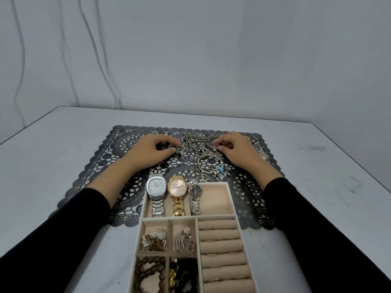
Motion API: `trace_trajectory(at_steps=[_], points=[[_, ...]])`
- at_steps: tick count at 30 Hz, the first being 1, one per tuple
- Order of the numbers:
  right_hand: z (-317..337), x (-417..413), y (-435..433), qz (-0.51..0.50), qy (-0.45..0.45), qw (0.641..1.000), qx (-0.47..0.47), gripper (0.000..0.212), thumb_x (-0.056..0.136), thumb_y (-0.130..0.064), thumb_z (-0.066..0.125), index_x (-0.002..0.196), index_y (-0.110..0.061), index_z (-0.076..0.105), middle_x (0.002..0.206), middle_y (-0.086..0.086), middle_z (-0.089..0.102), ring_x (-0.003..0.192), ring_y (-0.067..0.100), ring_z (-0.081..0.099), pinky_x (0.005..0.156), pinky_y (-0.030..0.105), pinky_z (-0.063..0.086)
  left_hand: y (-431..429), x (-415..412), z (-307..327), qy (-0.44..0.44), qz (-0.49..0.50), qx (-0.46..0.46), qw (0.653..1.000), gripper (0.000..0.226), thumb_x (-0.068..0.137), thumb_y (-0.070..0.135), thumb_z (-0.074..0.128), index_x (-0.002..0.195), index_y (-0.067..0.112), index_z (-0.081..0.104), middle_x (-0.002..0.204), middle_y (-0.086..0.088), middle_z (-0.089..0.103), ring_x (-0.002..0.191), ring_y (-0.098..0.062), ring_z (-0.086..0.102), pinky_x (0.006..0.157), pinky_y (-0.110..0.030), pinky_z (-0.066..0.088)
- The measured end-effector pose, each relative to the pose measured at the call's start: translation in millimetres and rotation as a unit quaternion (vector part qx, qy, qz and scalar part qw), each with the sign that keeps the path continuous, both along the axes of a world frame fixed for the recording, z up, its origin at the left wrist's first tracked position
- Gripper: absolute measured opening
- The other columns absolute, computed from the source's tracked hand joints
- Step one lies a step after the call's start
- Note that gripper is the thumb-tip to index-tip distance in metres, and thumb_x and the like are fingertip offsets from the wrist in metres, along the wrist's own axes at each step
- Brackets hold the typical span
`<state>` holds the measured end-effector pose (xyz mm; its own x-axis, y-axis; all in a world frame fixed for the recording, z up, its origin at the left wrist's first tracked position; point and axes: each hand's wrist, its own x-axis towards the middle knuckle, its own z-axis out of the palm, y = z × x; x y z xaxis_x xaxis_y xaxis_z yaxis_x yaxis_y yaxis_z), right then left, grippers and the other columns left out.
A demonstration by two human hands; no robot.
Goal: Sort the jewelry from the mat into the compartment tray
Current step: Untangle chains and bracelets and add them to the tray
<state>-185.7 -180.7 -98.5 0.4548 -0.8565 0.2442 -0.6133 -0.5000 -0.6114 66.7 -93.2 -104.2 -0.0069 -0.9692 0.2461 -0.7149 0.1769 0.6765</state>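
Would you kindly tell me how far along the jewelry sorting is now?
Done: three watches and bead bracelets sit in the tray. In hand: the left hand pinches a ring, the right hand a small charm. Left: the chain tangle and a lone watch on the mat.

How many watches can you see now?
3, side by side in the tray's far compartment: silver watch left, gold watch middle, dark-faced watch right. A silvery piece behind the right hand on the mat may be a fourth.
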Motion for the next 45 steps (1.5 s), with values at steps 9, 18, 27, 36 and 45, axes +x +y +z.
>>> trace_trajectory(at_steps=[9,18,27,36,45], points=[[-0.7,1.2,-0.4,-0.002,0.016,1.0,-0.014,0.011,0.09,-0.009,0.058,0.089,-0.015,0.067,0.099,0.0,0.058,0.09,0.012,0.054,0.079,0.021,0.038,3.0,-2.4,-0.5,-0.017,-0.031,-0.014,0.999,0.015,0.085,0.024,0.074,0.096,0.034,0.076,0.116,0.021,0.067,0.111,0.009,0.057,0.099,-0.017,0.039],[1.1,-1.3,0.4,-0.01,-0.037,0.999,0.0,0.01,0.096,-0.007,0.049,0.096,-0.012,0.058,0.09,-0.003,0.058,0.076,0.007,0.05,0.063,0.011,0.036,4.7,0.7,0.4,-0.062,0.036,-0.056,0.996,0.008,0.086,0.02,0.073,0.091,0.025,0.076,0.097,0.009,0.066,0.089,-0.002,0.057,0.074,-0.012,0.039],[-2.6,0.0,-3.9,-0.033,-0.105,0.994,0.021,0.011,0.096,-0.008,0.048,0.094,-0.012,0.058,0.085,0.0,0.062,0.074,0.008,0.057,0.06,0.005,0.04,10.9,15.5,6.2,-0.085,0.033,-0.038,0.995,0.016,0.089,0.018,0.067,0.097,0.029,0.076,0.093,0.005,0.064,0.081,-0.002,0.057,0.069,-0.013,0.041],[1.4,2.2,-2.3,-0.032,-0.234,0.964,0.121,0.012,0.093,-0.002,0.055,0.088,-0.011,0.06,0.086,0.01,0.067,0.071,0.018,0.063,0.065,0.027,0.054,5.8,23.3,5.5,-0.098,0.071,-0.026,0.992,0.009,0.087,0.024,0.072,0.093,0.03,0.074,0.102,0.001,0.066,0.083,-0.008,0.058,0.075,-0.022,0.043],[9.2,-1.8,6.5,0.009,-0.223,0.964,0.144,0.016,0.092,0.001,0.056,0.093,-0.008,0.069,0.083,0.008,0.067,0.072,0.016,0.061,0.066,0.019,0.055,3.5,20.7,10.2,-0.121,0.089,0.004,0.989,0.008,0.087,0.024,0.072,0.094,0.02,0.074,0.095,0.004,0.067,0.09,-0.013,0.06,0.077,-0.025,0.041]])
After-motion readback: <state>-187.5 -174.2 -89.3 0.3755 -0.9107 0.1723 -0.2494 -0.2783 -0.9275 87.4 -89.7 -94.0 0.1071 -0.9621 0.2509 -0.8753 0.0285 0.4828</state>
